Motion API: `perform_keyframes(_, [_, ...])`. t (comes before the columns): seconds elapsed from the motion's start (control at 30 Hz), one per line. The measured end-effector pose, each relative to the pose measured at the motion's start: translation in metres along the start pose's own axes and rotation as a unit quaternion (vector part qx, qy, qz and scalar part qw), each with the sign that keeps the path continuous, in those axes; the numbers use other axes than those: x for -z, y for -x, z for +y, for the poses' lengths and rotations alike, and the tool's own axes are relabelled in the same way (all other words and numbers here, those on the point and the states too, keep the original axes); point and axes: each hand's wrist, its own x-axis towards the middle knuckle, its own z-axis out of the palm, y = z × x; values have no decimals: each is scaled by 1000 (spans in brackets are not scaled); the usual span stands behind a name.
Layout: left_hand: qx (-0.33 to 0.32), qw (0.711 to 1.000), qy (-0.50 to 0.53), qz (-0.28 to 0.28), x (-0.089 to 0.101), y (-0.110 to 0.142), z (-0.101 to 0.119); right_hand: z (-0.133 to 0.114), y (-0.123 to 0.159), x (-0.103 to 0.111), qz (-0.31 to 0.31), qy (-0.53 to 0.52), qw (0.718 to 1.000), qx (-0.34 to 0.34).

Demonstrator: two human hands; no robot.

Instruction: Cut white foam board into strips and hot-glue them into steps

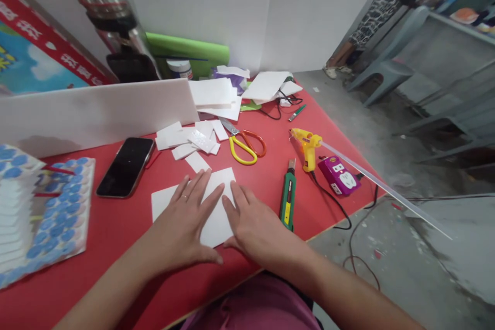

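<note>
My left hand [185, 227] and my right hand [257, 224] lie flat, fingers spread, on a white foam sheet [216, 221] near the front edge of the red table [116, 227]. Neither hand grips anything; both press down on the sheet. A green utility knife [288, 201] lies just right of my right hand. Yellow and orange scissors [245, 145] lie beyond the sheet, next to several small white foam offcuts [189, 140].
A black phone [126, 166] lies left of the sheet. A blue-dotted white model [42, 211] stands at far left. A yellow glue gun [308, 147], purple power adapter [340, 175] and long clear strip [386, 191] sit right. White board [96, 111] stands behind. A person stands at top right.
</note>
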Motion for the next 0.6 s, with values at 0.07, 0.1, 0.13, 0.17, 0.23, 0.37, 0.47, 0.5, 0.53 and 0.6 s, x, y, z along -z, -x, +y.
perform_keyframes(0.07, [9, 1000, 3, -5, 3, 0, -1, 1, 0, 1, 8, -7, 1000, 2])
perform_keyframes(0.1, [15, 1000, 3, -2, 4, 0, -1, 1, 0, 1, 10, -9, 1000, 4])
perform_keyframes(0.13, [21, 1000, 1, 3, 5, -1, 0, 2, -1, 2, 11, -10, 1000, 8])
perform_keyframes(0.17, [26, 1000, -2, 8, 5, -1, 0, 3, -2, 2, 12, -11, 1000, 14])
perform_keyframes(0.23, [37, 999, -12, 16, 5, -1, 1, 4, -6, 3, 17, -11, 999, 32])
perform_keyframes(0.37, [58, 997, -36, 28, 4, 2, 2, 13, -12, 8, 28, -11, 996, 80])
perform_keyframes(0.47, [66, 996, -52, 33, 4, 3, 2, 28, -6, 19, 35, -34, 993, 106])
perform_keyframes(0.5, [65, 996, -57, 32, 4, 3, 2, 35, -1, 23, 55, -47, 993, 94])
perform_keyframes(0.53, [63, 996, -60, 30, 4, 2, 2, 42, 6, 26, 86, -59, 993, 62])
perform_keyframes(0.6, [59, 996, -66, 23, 5, 1, 2, 58, 22, 31, 158, -60, 984, -61])
